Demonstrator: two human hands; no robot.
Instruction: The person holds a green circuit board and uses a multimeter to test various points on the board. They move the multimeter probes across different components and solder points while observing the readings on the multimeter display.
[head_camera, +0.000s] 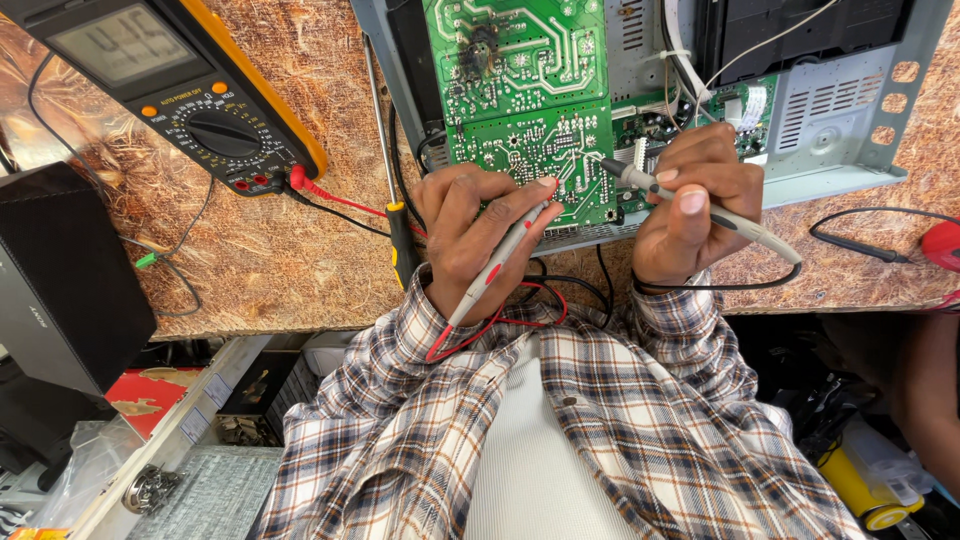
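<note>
— Where's the circuit board (520, 90)?
— Top centre of the frame, green, solder side up in a grey metal chassis (850, 110). Both probe tips rest on its lower edge.
— And the hands?
— Left hand (475, 235) has its fingers closed on the red-marked probe (500, 262); right hand (695, 200) pinches the black-tipped probe (700, 205).
— Progress?
— Measuring seems under way: the multimeter (190, 90), upper left on the table (270, 260), is lit.
</note>
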